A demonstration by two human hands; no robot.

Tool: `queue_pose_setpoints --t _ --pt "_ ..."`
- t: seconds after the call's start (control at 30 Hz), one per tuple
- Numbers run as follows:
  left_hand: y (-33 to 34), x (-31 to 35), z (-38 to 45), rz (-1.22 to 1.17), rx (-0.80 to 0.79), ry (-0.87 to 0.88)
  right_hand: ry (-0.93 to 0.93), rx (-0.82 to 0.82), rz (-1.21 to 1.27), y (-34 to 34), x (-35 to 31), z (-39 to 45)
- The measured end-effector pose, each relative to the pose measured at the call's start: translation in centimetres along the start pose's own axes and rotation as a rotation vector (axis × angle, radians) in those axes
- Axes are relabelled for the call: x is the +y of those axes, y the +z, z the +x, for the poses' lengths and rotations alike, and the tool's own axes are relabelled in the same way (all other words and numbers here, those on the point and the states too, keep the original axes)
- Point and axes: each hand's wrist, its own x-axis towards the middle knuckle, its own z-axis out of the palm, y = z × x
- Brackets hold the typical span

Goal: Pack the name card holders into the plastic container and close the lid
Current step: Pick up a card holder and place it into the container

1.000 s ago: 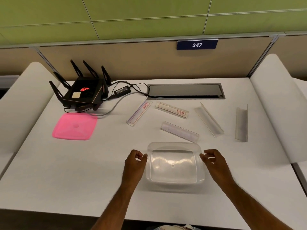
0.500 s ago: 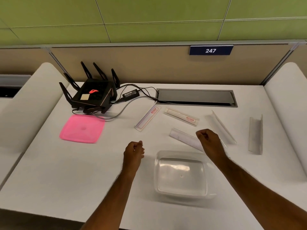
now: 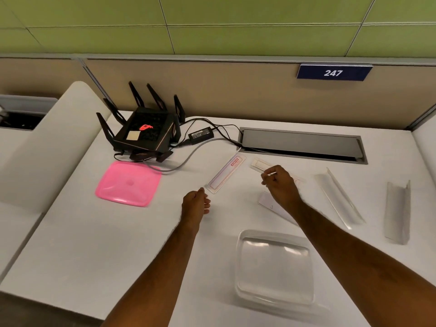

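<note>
The clear plastic container (image 3: pixel 274 265) sits open at the near middle of the white desk. Its pink lid (image 3: pixel 128 182) lies to the far left. Several name card holders lie beyond the container: a red-bordered one (image 3: pixel 226 174), a flat one (image 3: pixel 260 164), one partly under my right wrist (image 3: pixel 271 204), a clear angled one (image 3: pixel 337 197) and a grey one (image 3: pixel 397 211). My left hand (image 3: pixel 195 204) is curled just short of the red-bordered holder's near end and holds nothing. My right hand (image 3: pixel 279 182) hovers with curled fingers over the flat holder; no grip shows.
A black router (image 3: pixel 144 133) with antennas, its power brick (image 3: pixel 200 134) and cables sit at the back left, close behind the pink lid. A grey cable tray (image 3: pixel 299 145) is set into the desk at the back. Raised white dividers flank both sides.
Both hands have left the container's sides and moved away from me, the left toward the red-bordered holder, the right to over the flat holder. The camera has turned left.
</note>
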Motion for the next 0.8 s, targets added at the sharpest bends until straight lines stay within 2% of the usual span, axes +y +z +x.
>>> queue_pose_setpoints --t 0.27,0.47,0.8 --pt "0.3 0.8 4.1 0.018 0.024 -0.117 0.017 -0.012 -0.149 3.5 -1.3 5.5" --pt "0.9 1.0 5.8 -0.107 0.031 -0.216 0.009 -0.068 -0.2 5.4 -2.1 9.6" --pt "1.9 1.1 7.8 -0.145 0.051 -0.266 0.016 -0.093 -0.246 7.4 -3.4 15.0"
